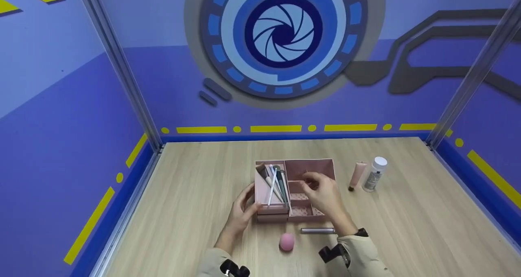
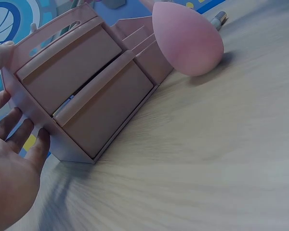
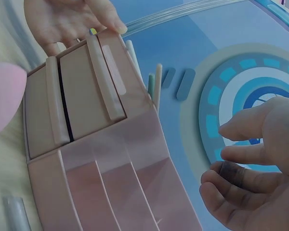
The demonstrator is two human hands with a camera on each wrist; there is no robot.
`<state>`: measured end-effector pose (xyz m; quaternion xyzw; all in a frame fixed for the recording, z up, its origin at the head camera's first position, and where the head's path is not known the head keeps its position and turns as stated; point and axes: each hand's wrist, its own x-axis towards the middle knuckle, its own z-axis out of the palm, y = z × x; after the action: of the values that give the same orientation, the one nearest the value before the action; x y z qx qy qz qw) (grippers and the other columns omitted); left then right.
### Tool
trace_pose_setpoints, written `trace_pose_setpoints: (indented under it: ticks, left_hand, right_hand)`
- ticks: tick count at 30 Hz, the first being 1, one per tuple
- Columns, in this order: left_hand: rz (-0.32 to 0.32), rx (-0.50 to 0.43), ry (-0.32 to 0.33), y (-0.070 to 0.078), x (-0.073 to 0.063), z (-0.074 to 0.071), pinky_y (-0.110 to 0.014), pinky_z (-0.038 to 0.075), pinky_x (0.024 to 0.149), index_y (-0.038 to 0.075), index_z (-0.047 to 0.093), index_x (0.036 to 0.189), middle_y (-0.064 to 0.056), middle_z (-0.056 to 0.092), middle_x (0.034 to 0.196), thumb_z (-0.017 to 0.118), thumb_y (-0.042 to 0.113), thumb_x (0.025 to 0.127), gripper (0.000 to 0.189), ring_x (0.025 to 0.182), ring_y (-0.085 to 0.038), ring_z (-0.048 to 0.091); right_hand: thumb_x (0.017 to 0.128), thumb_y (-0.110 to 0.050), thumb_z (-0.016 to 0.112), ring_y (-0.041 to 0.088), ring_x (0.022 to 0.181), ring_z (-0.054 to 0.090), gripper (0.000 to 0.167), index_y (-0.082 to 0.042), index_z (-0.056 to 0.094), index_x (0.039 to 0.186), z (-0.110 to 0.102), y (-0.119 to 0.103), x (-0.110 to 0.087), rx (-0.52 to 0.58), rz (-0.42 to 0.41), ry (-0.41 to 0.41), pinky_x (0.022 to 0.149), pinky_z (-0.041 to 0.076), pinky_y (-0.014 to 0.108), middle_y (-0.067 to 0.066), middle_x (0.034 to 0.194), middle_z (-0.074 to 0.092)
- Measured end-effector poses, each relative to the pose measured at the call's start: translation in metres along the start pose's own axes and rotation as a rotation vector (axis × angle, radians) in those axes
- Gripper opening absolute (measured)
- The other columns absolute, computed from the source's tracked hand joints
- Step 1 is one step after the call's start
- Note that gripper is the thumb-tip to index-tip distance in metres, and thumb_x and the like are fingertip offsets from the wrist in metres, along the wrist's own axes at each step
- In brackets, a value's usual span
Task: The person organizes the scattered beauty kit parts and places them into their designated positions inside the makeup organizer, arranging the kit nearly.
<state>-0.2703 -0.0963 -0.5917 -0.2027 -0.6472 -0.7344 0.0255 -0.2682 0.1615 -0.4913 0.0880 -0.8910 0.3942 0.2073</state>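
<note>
Centrally on the pale wooden tabletop (image 1: 195,195) sits a pink plastic desk organiser (image 1: 311,167), roughly square, its two small drawer fronts facing the person. Its tall left compartment holds several slim sticks and brushes (image 1: 274,183), leaning with their tips toward the back wall; the exact count is unclear. The left hand (image 1: 243,212) presses straight fingers (image 2: 19,130) against the organiser's left wall, gripping nothing. The right hand (image 1: 323,193) hovers over the right compartments, its fingertips (image 3: 231,171) pinching a small dark object too small to identify. Near the person lie one pink egg-shaped makeup sponge (image 1: 286,241) and one silver metal tube (image 1: 317,230), lying left to right. Right of the organiser lie one pink cosmetic tube (image 1: 358,175) and one white-capped bottle (image 1: 375,173), both pointing away.
</note>
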Motion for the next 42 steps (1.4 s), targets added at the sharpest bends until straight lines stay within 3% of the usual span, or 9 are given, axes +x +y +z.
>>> trace_pose_setpoints:
  ticks: [5,16,21,29,32,38,42]
  left_hand:
    - [-0.008,-0.006,-0.001,0.001,0.000,0.000,-0.053,0.022,0.117,-0.003,0.030,0.149,-0.024,0.032,0.154,0.061,0.006,0.094,0.064,0.145,-0.038,0.024]
    - [-0.008,0.007,-0.013,0.001,-0.001,-0.001,-0.053,0.024,0.116,-0.001,0.030,0.150,-0.023,0.031,0.154,0.060,0.007,0.095,0.064,0.146,-0.038,0.023]
    - [0.036,0.023,-0.017,0.001,0.000,0.000,-0.058,0.021,0.116,-0.005,0.029,0.149,-0.026,0.032,0.153,0.059,0.004,0.095,0.062,0.144,-0.042,0.024]
    - [0.025,0.018,-0.004,0.000,0.001,0.000,-0.058,0.016,0.117,-0.007,0.030,0.148,-0.026,0.033,0.152,0.061,0.004,0.094,0.063,0.144,-0.042,0.024]
    - [0.048,0.015,-0.014,0.000,0.001,-0.001,-0.054,0.023,0.116,-0.010,0.028,0.147,-0.029,0.032,0.152,0.059,0.002,0.094,0.063,0.143,-0.044,0.024]
    - [0.103,0.018,-0.045,-0.002,0.001,-0.002,-0.034,0.037,0.110,-0.015,0.025,0.145,-0.036,0.029,0.150,0.055,-0.004,0.094,0.060,0.141,-0.051,0.024]
    - [0.113,0.022,-0.050,-0.002,0.001,-0.003,-0.034,0.039,0.109,-0.016,0.025,0.145,-0.036,0.028,0.150,0.055,-0.004,0.094,0.060,0.140,-0.053,0.024]
  right_hand:
    - [0.082,-0.012,0.074,0.017,0.077,0.065,0.020,-0.006,0.073,0.101,-0.004,0.004,-0.005,0.014,0.028,-0.023,0.073,0.057,0.037,0.005,0.088,0.070]
    - [0.080,-0.011,0.076,0.020,0.079,0.067,0.020,-0.011,0.074,0.100,-0.010,0.012,-0.016,0.017,0.063,-0.041,0.077,0.057,0.043,0.005,0.089,0.073]
    - [0.080,-0.009,0.076,0.017,0.079,0.067,0.022,-0.010,0.074,0.102,-0.012,0.014,-0.020,0.025,0.057,-0.051,0.075,0.058,0.036,0.008,0.094,0.073]
    - [0.080,-0.007,0.074,0.018,0.078,0.068,0.018,-0.010,0.073,0.098,-0.013,0.020,-0.026,0.036,0.067,-0.052,0.074,0.058,0.036,0.009,0.092,0.073]
    - [0.080,-0.007,0.074,0.018,0.078,0.067,0.016,-0.011,0.074,0.095,-0.012,0.024,-0.028,0.032,0.065,-0.048,0.074,0.058,0.035,0.009,0.089,0.073]
    - [0.081,-0.006,0.073,0.015,0.077,0.067,0.013,-0.012,0.074,0.092,-0.012,0.028,-0.031,0.061,0.074,-0.053,0.073,0.059,0.039,0.008,0.085,0.073]
    - [0.080,-0.006,0.074,0.017,0.079,0.068,0.014,-0.008,0.074,0.094,-0.012,0.030,-0.034,0.069,0.089,-0.064,0.076,0.059,0.042,0.007,0.087,0.073]
